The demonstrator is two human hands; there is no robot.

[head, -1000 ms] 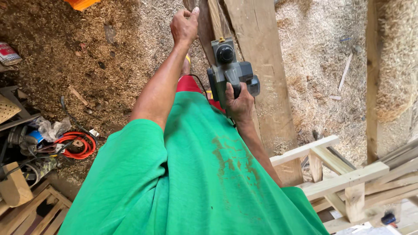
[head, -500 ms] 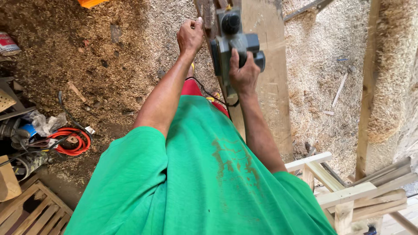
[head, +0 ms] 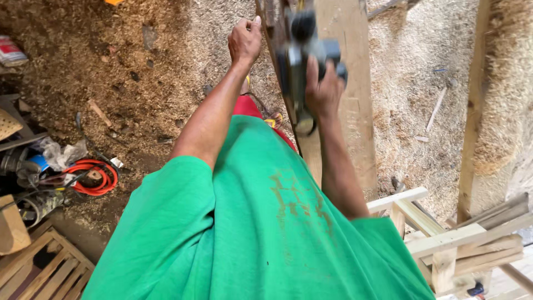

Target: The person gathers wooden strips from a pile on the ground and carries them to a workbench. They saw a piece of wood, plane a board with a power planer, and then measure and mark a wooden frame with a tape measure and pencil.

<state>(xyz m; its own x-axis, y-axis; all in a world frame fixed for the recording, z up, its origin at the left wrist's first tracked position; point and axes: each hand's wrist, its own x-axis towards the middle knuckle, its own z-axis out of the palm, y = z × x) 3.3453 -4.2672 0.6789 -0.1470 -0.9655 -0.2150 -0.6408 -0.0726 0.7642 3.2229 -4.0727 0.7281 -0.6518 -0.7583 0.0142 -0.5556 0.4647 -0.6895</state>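
My right hand (head: 323, 89) grips the handle of a dark grey electric planer (head: 302, 55) that rests on a long wooden plank (head: 355, 94) running away from me. My left hand (head: 245, 41) holds the plank's left edge, fingers curled over it, just left of the planer. A black cable hangs from the planer's rear towards my green shirt. The plank's near end is hidden behind my arm and body.
Sawdust covers the ground all round. A coil of orange cable (head: 91, 178) and loose tools lie at the left, with a wooden pallet (head: 39, 269) below them. A wooden frame of light slats (head: 438, 233) stands at the lower right, and a second plank (head: 477, 100) at the right.
The planer and my right hand have moved forward along the plank, away from me. My left hand has stayed gripping the plank's edge.
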